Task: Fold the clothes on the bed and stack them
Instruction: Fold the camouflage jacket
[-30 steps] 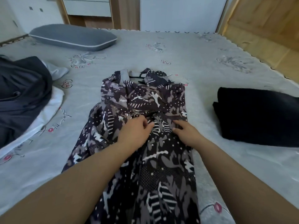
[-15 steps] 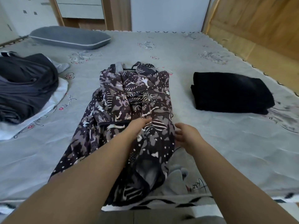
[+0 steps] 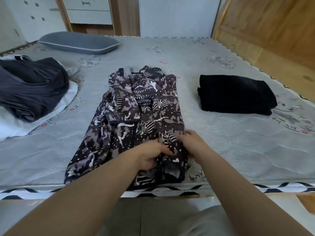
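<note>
A dark camouflage-patterned hooded jacket [image 3: 136,113] lies lengthwise on the grey bed [image 3: 238,150], its hood at the far end and its hem at the near edge. Its right sleeve is folded in over the body. My left hand [image 3: 150,155] grips a bunch of the fabric near the hem. My right hand [image 3: 192,142] pinches the jacket's right edge just beside it. A folded black garment [image 3: 235,94] sits on the bed to the right. A loose pile of dark grey clothes [image 3: 30,89] lies at the left on white cloth [image 3: 15,126].
A grey pillow [image 3: 78,42] lies at the far left of the bed. White drawers [image 3: 88,11] and a wooden wall panel [image 3: 265,28] stand beyond the bed. The bed's near edge with black-and-white trim [image 3: 170,191] is right below my arms.
The view has pulled back so the bed's near edge shows. Both hands have slid down the jacket from its middle toward the hem, and the right sleeve now lies folded inward.
</note>
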